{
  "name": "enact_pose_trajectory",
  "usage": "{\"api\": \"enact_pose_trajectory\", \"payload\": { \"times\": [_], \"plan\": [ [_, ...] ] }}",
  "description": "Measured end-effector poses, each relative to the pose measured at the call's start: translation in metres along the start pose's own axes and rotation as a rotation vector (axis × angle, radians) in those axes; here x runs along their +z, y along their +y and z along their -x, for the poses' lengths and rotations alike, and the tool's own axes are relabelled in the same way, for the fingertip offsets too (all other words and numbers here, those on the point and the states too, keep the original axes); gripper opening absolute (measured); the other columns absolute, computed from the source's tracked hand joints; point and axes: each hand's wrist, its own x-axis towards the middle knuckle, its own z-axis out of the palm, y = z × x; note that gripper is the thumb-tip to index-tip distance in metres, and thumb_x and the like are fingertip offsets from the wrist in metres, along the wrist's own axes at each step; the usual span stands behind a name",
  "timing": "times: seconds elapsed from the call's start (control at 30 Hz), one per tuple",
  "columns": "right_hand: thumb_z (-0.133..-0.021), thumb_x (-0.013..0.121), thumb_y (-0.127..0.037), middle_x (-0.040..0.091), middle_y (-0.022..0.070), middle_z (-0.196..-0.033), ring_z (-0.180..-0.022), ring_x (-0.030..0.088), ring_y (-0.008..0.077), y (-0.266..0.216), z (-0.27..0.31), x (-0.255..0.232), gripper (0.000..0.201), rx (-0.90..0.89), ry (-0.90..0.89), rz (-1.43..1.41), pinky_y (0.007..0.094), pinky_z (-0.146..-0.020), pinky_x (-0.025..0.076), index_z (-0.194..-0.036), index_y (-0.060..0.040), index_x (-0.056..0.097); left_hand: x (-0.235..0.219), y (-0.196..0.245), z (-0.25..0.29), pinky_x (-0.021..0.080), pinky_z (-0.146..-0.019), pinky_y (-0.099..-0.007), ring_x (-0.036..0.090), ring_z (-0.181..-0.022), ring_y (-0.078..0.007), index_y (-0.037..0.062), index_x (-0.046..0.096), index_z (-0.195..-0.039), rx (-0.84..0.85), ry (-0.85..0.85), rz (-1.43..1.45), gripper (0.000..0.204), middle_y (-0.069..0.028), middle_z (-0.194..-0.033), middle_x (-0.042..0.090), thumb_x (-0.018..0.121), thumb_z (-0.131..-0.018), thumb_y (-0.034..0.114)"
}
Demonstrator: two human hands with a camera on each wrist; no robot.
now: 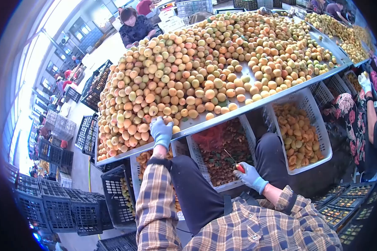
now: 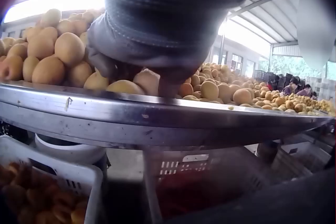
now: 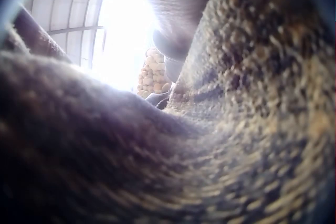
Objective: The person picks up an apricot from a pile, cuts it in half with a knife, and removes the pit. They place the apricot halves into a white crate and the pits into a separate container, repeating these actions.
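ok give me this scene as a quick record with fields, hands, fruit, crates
left hand: gloved, reaching onto the apricots at the table's near edge
right hand: gloved, grips a red-handled knife above the lap
table: metal, heaped with fruit
middle crate: dark pits and scraps
right crate: cut apricot halves
clothing: plaid sleeves, dark apron

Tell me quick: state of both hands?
Left hand: gloved, fingers curled over an apricot at the metal table edge.
Right hand: gloved, gripping a red-handled knife over the lap.
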Motion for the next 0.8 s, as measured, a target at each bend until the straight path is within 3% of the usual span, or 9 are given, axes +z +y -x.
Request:
{"api": "enact_pose_trajectory", "payload": {
  "times": [0.03, 0.1, 0.17, 0.23, 0.3, 0.4, 0.53, 0.7, 0.8],
  "plan": [
    [-0.086, 0.067, -0.026, 0.062, 0.0144, -0.081, -0.073, 0.057, 0.0187, 0.002, 0.001, 0.001, 0.028, 0.017, -0.008, -0.075, 0.0338, -0.071, 0.047, -0.100, -0.0029, 0.057, -0.003, -0.001, 0.005, 0.050, -0.079, -0.0385, 0.060, -0.097, -0.0313, 0.0027, 0.058, -0.111, 0.076, 0.015, 0.237, 0.045, -0.0165, -0.106, 0.060, 0.076, -0.071, 0.014],
    [-0.092, 0.061, -0.023, 0.058, 0.0025, -0.075, -0.067, 0.051, 0.0083, -0.013, 0.007, -0.003, 0.021, 0.048, -0.038, -0.250, 0.0263, -0.062, 0.045, -0.101, -0.0043, 0.057, -0.015, 0.010, 0.035, 0.053, -0.076, -0.0311, 0.062, -0.095, -0.0259, 0.0021, 0.053, -0.120, -0.105, -0.241, 1.198, 0.046, -0.0141, -0.108, 0.060, 0.066, -0.077, -0.004],
    [-0.094, 0.060, -0.023, 0.053, -0.0029, -0.073, -0.064, 0.046, 0.0044, -0.011, 0.005, -0.002, 0.020, 0.027, -0.099, -0.523, 0.0225, -0.057, 0.042, -0.102, -0.0052, 0.057, -0.059, 0.052, 0.079, 0.055, -0.075, -0.0262, 0.063, -0.094, -0.0214, 0.0017, 0.046, -0.128, -0.308, -0.477, 1.671, 0.052, -0.0119, -0.109, 0.059, 0.057, -0.080, -0.014],
    [-0.093, 0.061, -0.024, 0.054, -0.0018, -0.073, -0.066, 0.046, 0.0051, -0.034, 0.012, -0.012, 0.022, -0.028, -0.111, -0.472, 0.0240, -0.059, 0.042, -0.104, -0.0051, 0.058, -0.059, 0.070, 0.117, 0.056, -0.076, -0.0282, 0.063, -0.094, -0.0218, 0.0012, 0.045, -0.130, -0.291, -0.591, 1.801, 0.054, -0.0124, -0.111, 0.059, 0.057, -0.080, -0.014],
    [-0.092, 0.062, -0.030, 0.059, 0.0065, -0.076, -0.066, 0.054, 0.0124, -0.048, 0.015, -0.020, 0.030, -0.319, 0.097, -0.106, 0.0288, -0.061, 0.045, -0.105, -0.0044, 0.057, -0.050, 0.089, 0.154, 0.053, -0.082, -0.0255, 0.060, -0.098, -0.0179, 0.0025, 0.042, -0.136, -0.336, -0.674, 1.858, 0.062, -0.0092, -0.118, 0.057, 0.061, -0.079, -0.011],
    [-0.091, 0.058, -0.041, 0.061, 0.0187, -0.078, -0.072, 0.063, 0.0355, -0.067, 0.030, -0.041, 0.039, -0.297, 0.104, 0.036, 0.0366, -0.062, 0.047, -0.101, -0.0039, 0.056, -0.031, 0.108, 0.196, 0.051, -0.087, -0.0244, 0.059, -0.102, -0.0148, 0.0059, 0.039, -0.139, -0.366, -0.838, 1.875, 0.067, -0.0095, -0.122, 0.056, 0.066, -0.079, -0.005],
    [-0.094, 0.055, -0.038, 0.059, 0.0206, -0.074, -0.075, 0.060, 0.0410, -0.076, 0.049, -0.056, 0.034, -0.183, -0.062, 0.167, 0.0403, -0.060, 0.045, -0.092, -0.0044, 0.054, -0.019, 0.123, 0.223, 0.051, -0.085, -0.0235, 0.059, -0.100, -0.0134, 0.0031, 0.040, -0.138, -0.382, -0.848, 1.863, 0.066, -0.0063, -0.114, 0.057, 0.067, -0.078, -0.006],
    [-0.095, 0.054, -0.034, 0.061, 0.0199, -0.075, -0.075, 0.062, 0.0377, -0.072, 0.054, -0.047, 0.030, -0.094, -0.188, 0.252, 0.0373, -0.062, 0.046, -0.092, -0.0043, 0.056, -0.024, 0.114, 0.226, 0.051, -0.088, -0.0268, 0.059, -0.100, -0.0146, -0.0017, 0.050, -0.126, -0.406, -0.899, 1.716, 0.058, -0.0071, -0.112, 0.058, 0.068, -0.071, -0.011],
    [-0.097, 0.053, -0.024, 0.062, 0.0122, -0.074, -0.068, 0.060, 0.0156, -0.043, 0.045, -0.037, 0.025, -0.144, -0.007, 0.038, 0.0307, -0.061, 0.046, -0.096, 0.0000, 0.057, -0.024, 0.105, 0.228, 0.051, -0.089, -0.0266, 0.059, -0.101, -0.0146, -0.0019, 0.053, -0.122, -0.373, -0.824, 1.760, 0.057, -0.0069, -0.110, 0.059, 0.069, -0.069, -0.013]
  ]
}}
